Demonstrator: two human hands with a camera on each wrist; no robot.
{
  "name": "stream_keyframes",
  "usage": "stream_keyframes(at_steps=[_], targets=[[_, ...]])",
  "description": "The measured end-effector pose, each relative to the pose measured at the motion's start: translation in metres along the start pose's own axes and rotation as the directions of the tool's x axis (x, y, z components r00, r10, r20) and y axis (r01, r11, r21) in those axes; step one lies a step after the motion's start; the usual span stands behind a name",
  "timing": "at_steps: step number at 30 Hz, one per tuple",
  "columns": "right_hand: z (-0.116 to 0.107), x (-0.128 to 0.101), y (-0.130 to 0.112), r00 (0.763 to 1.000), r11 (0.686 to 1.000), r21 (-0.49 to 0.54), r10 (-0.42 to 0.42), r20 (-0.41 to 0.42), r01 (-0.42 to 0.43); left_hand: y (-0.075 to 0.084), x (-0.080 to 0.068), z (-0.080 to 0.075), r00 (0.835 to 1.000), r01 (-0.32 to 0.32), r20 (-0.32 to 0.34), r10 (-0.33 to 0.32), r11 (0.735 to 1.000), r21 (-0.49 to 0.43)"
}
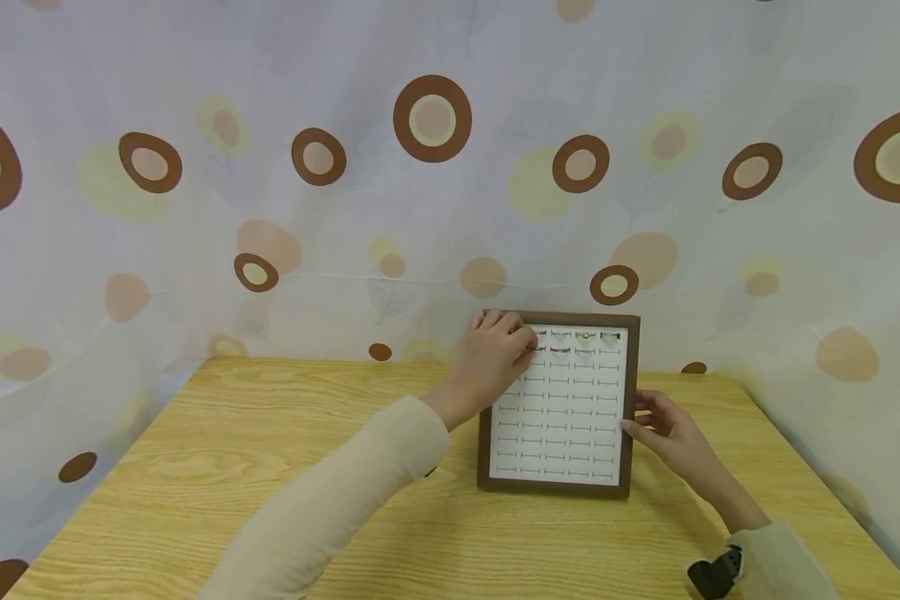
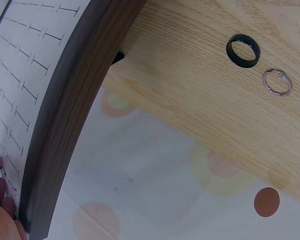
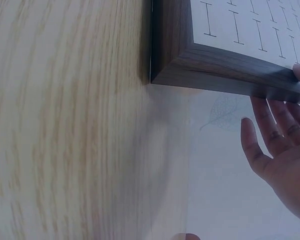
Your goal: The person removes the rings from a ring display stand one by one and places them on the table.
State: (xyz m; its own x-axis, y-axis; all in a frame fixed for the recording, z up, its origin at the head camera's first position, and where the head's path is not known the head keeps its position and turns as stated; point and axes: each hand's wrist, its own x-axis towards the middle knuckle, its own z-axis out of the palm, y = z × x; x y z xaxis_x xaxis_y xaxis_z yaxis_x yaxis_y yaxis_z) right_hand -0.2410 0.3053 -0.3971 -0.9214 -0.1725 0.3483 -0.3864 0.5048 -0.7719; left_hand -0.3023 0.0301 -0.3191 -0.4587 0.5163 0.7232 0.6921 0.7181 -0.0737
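A brown-framed ring display board (image 1: 633,375) with a white slotted face stands upright on the table, leaning back slightly. Several rings, among them a reddish one (image 1: 560,351) and a gold one (image 1: 585,335), sit in its top two rows. My left hand (image 1: 487,358) reaches over the upper left corner and pinches a small ring at the second row's left end; the fingers mostly hide it. Around the right edge of the frame, my right hand (image 1: 667,433) grips with the thumb in front and fingers behind. The lower rows of slots hold no rings.
Behind the board, a black ring (image 2: 247,63) and a thin silver ring (image 2: 277,93) lie on the wooden table (image 1: 292,433). A patterned curtain (image 1: 450,217) hangs at the table's back edge. A black device (image 1: 716,575) sits at the right sleeve.
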Motion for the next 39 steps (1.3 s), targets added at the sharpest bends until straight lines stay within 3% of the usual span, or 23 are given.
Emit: stream_keyframes(at_steps=[14,39], targets=[[0.0013,-0.0008,0.0019,1.0,1.0,0.001,0.003,0.016,-0.003,0.0011,-0.0004,-0.0003,0.999,0.037,0.025,-0.037,0.999,-0.013],[0.0006,-0.0003,0.0069,1.0,1.0,-0.001,0.002,0.002,-0.002,-0.0024,0.0007,-0.0022,1.0,-0.003,0.026,0.004,0.998,-0.059]])
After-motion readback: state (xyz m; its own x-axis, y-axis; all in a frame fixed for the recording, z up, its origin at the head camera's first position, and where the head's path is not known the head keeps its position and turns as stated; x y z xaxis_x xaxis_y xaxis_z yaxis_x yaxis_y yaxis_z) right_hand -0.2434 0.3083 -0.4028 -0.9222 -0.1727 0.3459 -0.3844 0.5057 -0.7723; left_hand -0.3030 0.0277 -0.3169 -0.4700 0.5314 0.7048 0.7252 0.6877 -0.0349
